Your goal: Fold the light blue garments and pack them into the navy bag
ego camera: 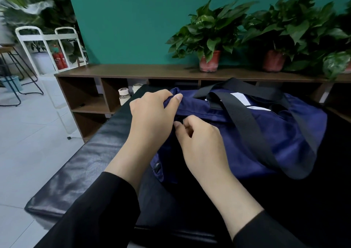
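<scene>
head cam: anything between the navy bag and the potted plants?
Only the wooden shelf unit that the potted plants stand on; the navy bag lies just before it, in the head view.

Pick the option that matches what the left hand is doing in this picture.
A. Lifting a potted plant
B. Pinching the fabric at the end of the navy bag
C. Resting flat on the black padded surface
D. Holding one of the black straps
B: the left hand bunches the fabric at the near end of the navy bag between thumb and fingers, clear of the black straps.
</scene>
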